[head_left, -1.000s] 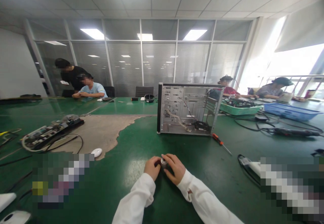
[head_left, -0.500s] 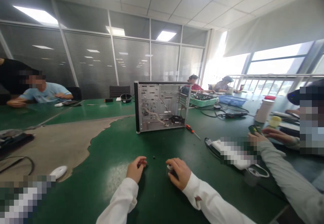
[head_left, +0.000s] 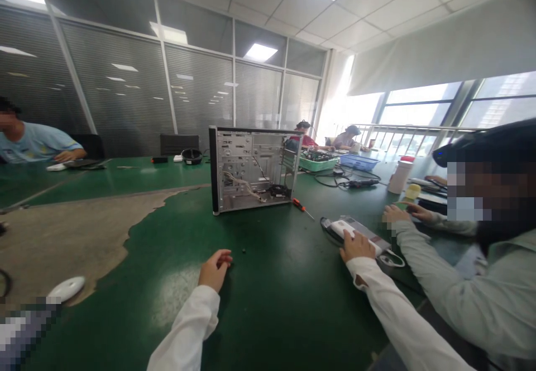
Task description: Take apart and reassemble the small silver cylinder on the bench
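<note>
My left hand [head_left: 215, 270] rests above the green table, loosely curled with nothing seen in it. Just beyond its fingertips lies a tiny dark piece [head_left: 244, 251]. My right hand [head_left: 359, 246] reaches to the right, fingers bent down over the near side of a white device [head_left: 344, 229]; whatever lies under those fingers is hidden. An open computer case [head_left: 255, 172] stands upright ahead, showing its metal bays, loose cables and a black part at the bottom. Beside its lower right corner lies a screwdriver [head_left: 298, 204] with an orange and black handle.
A co-worker in a pale sleeve [head_left: 444, 287] sits close on my right. Farther back stand a green basket [head_left: 319, 164], a blue basket [head_left: 359, 162] and a white bottle [head_left: 401, 176], with black cables nearby. A white oval object [head_left: 67, 290] lies at left.
My right hand has swung right from the table's middle to the white device. The small silver cylinder it held no longer shows. My left hand stays near the tiny piece; the view has turned right.
</note>
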Demonstrator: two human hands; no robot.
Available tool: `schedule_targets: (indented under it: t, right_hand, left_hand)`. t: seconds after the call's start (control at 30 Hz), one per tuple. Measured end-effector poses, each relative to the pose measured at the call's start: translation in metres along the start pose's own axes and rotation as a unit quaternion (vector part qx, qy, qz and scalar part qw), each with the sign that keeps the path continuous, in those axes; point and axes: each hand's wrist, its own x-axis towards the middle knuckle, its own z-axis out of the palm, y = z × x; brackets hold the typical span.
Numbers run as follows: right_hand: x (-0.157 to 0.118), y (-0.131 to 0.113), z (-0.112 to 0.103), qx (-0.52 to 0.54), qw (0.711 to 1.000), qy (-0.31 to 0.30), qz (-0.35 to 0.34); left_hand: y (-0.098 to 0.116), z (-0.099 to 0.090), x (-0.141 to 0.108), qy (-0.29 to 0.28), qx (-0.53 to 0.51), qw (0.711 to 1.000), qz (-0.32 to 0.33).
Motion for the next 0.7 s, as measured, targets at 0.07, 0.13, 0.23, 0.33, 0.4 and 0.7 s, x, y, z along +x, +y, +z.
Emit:
schedule_targets:
  t: [0.07, 0.13, 0.23, 0.33, 0.4, 0.7]
  right_hand:
    - [-0.008, -0.018, 0.001, 0.033, 0.997, 0.041, -0.053]
    - [-0.023, -0.05, 0.0, 0.09, 0.983, 0.048, -0.151]
    - [-0.051, -0.111, -0.009, 0.179, 0.935, 0.008, -0.307]
    - [-0.07, -0.167, -0.022, 0.242, 0.893, -0.019, -0.379]
    - [-0.073, -0.196, -0.028, 0.257, 0.883, -0.034, -0.392]
    - [-0.062, -0.228, -0.019, 0.277, 0.842, -0.007, -0.463]
  left_hand:
    - [-0.001, 0.0, 0.0, 0.001, -0.001, 1.0, 0.0]
    - [-0.001, 0.0, 0.0, -0.001, -0.001, 1.0, -0.002]
    - [0.0, 0.0, 0.0, -0.003, 0.002, 1.0, -0.008]
    - [0.0, 0.0, -0.001, -0.002, 0.003, 1.0, -0.007]
    - [-0.001, 0.0, -0.001, 0.002, 0.003, 1.0, -0.006]
    - [-0.007, 0.0, -0.001, -0.002, -0.006, 1.0, -0.002]
